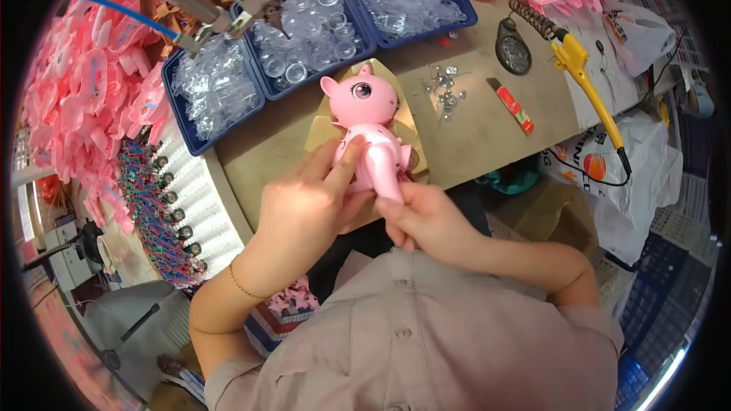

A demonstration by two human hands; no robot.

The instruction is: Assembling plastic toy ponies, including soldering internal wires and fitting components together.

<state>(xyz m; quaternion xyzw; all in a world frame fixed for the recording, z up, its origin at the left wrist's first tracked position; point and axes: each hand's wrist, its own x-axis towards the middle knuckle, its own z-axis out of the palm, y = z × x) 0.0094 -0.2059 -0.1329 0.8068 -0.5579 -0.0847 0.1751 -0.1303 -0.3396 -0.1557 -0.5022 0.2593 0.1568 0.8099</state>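
Observation:
A pink plastic toy pony (362, 103) with a big painted eye lies on its side at the table's front edge, its head pointing away from me. Beneath its head and body is a yellowish block (324, 131). My left hand (308, 186) presses on the pony's body from the left, fingers closed over it. At the lower end, my right hand (426, 217) pinches the pony's leg between thumb and fingers. The palm side of both hands is hidden.
Blue bins (263, 95) of clear plastic parts stand behind. Pink shells (84, 84) pile up at left, beside wired parts (156, 213). Screws (446, 91), a red cutter knife (512, 106) and a yellow soldering iron (582, 76) sit right. A metal fixture (194, 4) hangs upper left.

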